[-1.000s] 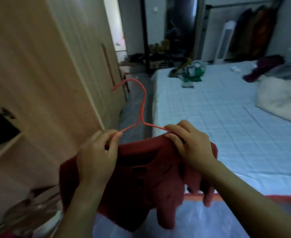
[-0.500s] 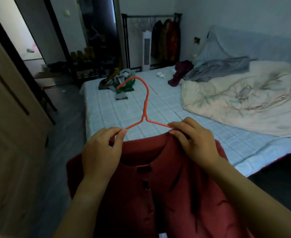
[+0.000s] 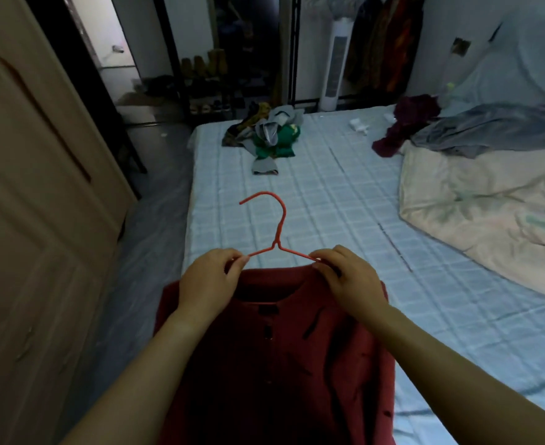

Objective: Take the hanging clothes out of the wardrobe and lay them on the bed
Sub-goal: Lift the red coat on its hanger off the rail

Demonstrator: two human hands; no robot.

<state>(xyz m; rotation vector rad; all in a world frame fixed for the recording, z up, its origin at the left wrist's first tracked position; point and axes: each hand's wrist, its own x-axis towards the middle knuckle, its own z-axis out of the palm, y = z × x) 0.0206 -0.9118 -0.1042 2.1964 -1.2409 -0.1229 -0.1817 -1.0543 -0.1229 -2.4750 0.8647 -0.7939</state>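
Note:
A dark red buttoned garment point(image 3: 280, 358) hangs on an orange wire hanger point(image 3: 279, 232) in front of me, over the near edge of the bed point(image 3: 345, 220). My left hand point(image 3: 208, 285) pinches the hanger's left shoulder together with the garment. At the right shoulder my right hand point(image 3: 348, 279) grips the hanger and cloth the same way. The hook points up and away from me. The wardrobe point(image 3: 33, 220) with its closed wooden door stands at my left.
A heap of green and grey clothes point(image 3: 269, 136) lies at the bed's far end. A maroon garment point(image 3: 406, 126), a grey sheet point(image 3: 496, 130) and a cream quilt point(image 3: 489, 213) cover the right side. A clothes rack point(image 3: 383, 43) and white fan point(image 3: 337, 62) stand behind.
My view has turned from the wardrobe towards the bed. Both hands keep their hold on the hanger and red garment, now spread out above the bed's near edge.

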